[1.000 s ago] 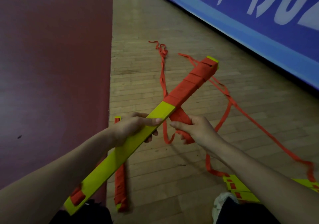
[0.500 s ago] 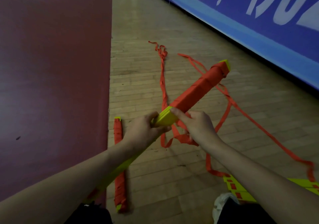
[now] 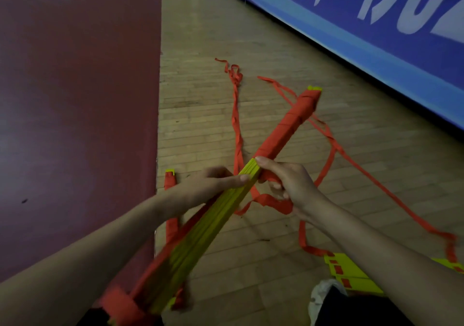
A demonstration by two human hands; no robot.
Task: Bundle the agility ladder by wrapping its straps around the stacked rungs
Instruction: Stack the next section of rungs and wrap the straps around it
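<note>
Stacked rungs (image 3: 221, 215): yellow bundle held in the air, running diagonally from the lower left of the frame up to right of centre. The near end at bottom left is blurred, with a red band round it. The far half is covered in turns of red strap (image 3: 288, 129), and a yellow tip shows at the top end.

Left hand (image 3: 208, 188), centre frame: grip clenched on the bare yellow part of the stack, one finger lying across its top just below where the wrap begins. Right hand (image 3: 291, 185), just right of it: thumb pressed on the top edge where the yellow meets the wrap, fingers curled, grip grasping the strap against the stack. A slack loop of strap hangs under this hand.

Loose strap lengths (image 3: 376, 185) trail over the wooden floor (image 3: 200, 99), one running right toward flat yellow rungs (image 3: 346, 270) at the lower right, another going up to a tangle at upper centre.

A second bundle (image 3: 170, 190), wrapped in red, lies on the floor left of centre, partly behind the left forearm. White shoe (image 3: 324, 293) at the bottom right. Blue banner (image 3: 376, 37) with white lettering fills the upper right. Dark red floor zone (image 3: 75, 99) fills the left.
</note>
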